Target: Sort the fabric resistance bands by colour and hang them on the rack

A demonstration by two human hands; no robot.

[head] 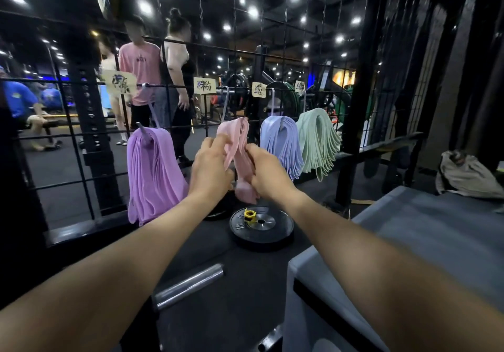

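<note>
Pink bands (236, 144) pinched by left hand (210, 169) and right hand (266, 171), steadied for hanging beside purple bands (152, 174) on rack (81, 130).

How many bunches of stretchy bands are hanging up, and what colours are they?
Purple bunch: 1
Pink bunch: 1, with the left hand and right hand holding it
Blue bunch: 1
Green bunch: 1
Total: 4 bunches

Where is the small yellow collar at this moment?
In the head view the yellow collar lies on the hub of the black weight plate on the floor, just below both hands and the pink bands.
</note>
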